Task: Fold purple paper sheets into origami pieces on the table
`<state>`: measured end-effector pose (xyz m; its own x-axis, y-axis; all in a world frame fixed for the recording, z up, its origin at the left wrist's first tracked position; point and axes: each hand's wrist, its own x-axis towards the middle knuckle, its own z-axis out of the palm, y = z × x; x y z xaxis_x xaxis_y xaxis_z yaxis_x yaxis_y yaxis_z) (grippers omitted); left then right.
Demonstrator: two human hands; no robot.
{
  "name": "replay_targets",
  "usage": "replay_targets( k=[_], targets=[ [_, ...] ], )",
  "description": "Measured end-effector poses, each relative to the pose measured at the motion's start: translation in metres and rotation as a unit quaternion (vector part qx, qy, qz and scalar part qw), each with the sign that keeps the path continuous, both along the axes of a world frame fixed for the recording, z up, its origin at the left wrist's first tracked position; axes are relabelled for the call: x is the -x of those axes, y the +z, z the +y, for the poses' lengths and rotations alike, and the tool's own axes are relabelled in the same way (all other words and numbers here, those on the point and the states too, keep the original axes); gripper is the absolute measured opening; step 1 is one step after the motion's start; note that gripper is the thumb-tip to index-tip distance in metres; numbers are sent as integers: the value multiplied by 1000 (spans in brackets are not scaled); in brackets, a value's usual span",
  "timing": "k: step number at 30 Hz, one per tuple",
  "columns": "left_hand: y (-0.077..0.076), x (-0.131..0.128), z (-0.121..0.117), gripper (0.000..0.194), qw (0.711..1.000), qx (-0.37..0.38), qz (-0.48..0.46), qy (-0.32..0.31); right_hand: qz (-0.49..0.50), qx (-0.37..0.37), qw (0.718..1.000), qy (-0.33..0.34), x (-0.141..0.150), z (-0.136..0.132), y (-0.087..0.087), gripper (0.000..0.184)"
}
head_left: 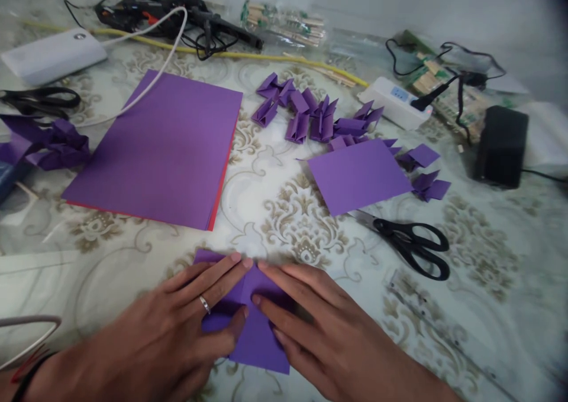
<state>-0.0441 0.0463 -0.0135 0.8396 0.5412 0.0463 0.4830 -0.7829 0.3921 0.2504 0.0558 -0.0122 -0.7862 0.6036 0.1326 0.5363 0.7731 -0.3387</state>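
Purple paper (261,344), long axis approx. fore-aft, far end tilted L, L hand (177,316), R hand (328,316) unclenched on it

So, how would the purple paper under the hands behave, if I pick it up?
Probably light: the purple paper looks thin at its near edge. It would likely bend yet keep some shape, as a fold shows. Rolling seems unlikely, since its near part lies flat.

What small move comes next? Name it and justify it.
Probably press the nearest purple paper flat along its middle line: the left hand and right hand rest on it near that line, and its left part looks slightly raised.
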Motion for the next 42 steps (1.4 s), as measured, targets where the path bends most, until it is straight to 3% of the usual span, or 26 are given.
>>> replay_targets(
  k=[5, 16, 29, 35, 42],
  targets=[
    [2, -1, 2, 59, 999, -29, 30, -6, 1, -14, 1000, 9, -1, 3, -1, 39],
    [-19, -3, -9, 50, 999, -42, 13, 8, -2, -28, 999, 19, -6, 2, -8, 41],
    [-16, -7, -7, 43, 999, -49, 1, 12, -34, -57, 997, 34, -10, 4, -8, 43],
    [-14, -4, -5, 25, 999, -28, -18, 17, -62, -71, 995, 13, -30, -4, -4, 40],
    [-10, 2, -1, 34, 1000, -22, -3, -2, -82, -87, 993, -6, -51, -15, -5, 41]
  ],
)
